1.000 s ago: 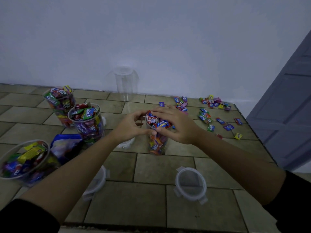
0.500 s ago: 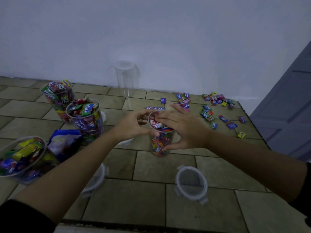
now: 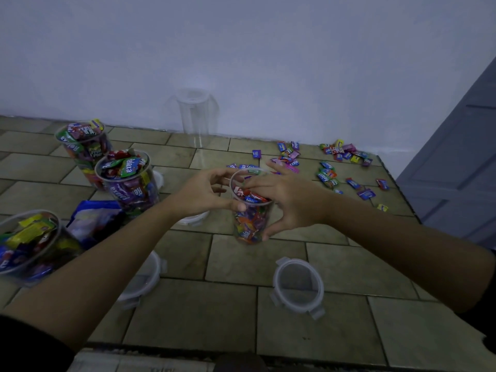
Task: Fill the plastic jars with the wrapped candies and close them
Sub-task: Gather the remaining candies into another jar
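Centre jar [image 3: 252,224] stands upright on the tiled counter [image 3: 188,312], approx. mid-frame, open-topped and packed w/ wrapped candies [image 3: 251,197] up to the rim.

Your left hand [image 3: 201,196] grasps it from the left. Fingers are curled at the far rim and the thumb is on the near wall just under the rim.

Your right hand [image 3: 292,202] is released, not clenched. Its fingers lie flat across the mouth on top of the candies. Its thumb is stretched down the right wall, w/ the tip touching low on the jar.

Near lid [image 3: 298,285] lies flat in front of the jar, apart from it. Second lid [image 3: 146,277] is partly hidden by your left forearm. Third lid [image 3: 193,218] is behind your left wrist.

Left side: rear-left jar [image 3: 83,149], mid-left jar [image 3: 128,183] and near-left jar [image 3: 26,245] are all heaped and uncapped. Blue bag [image 3: 94,218] lies btwn the latter two.

Empty jar [image 3: 197,119] stands at the wall, well apart from the rest. Loose candies [image 3: 327,178] are scattered to the right, beyond your right hand.
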